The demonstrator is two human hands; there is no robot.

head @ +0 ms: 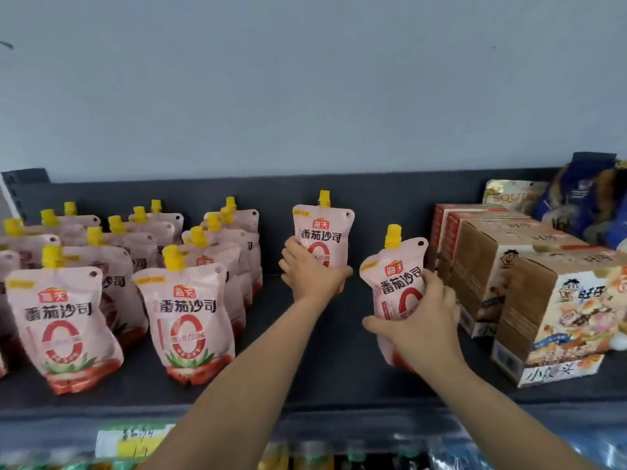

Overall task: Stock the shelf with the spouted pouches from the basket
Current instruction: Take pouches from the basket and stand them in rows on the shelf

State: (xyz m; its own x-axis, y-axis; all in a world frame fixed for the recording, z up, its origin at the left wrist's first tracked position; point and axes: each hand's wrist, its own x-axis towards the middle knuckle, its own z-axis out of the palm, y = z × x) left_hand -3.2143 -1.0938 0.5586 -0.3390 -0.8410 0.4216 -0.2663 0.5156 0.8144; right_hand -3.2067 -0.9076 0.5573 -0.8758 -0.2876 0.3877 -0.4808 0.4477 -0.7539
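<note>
Over the dark shelf (339, 351), left hand (307, 271) and right hand (424, 320) each clasp a pouch, yellow spouts up.

Both arms reach forward, left hand (310, 271) and right hand (420, 322) clenched.

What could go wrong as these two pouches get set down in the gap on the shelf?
1. The right hand holds its pouch tilted and close to the brown boxes; it may bump them or lean over once released.
2. The left hand places its pouch far back near the rear wall; these soft pouches could slump once let go.
3. The stocked pouches stand close in rows, so a forearm sweeping left might topple them.
</note>
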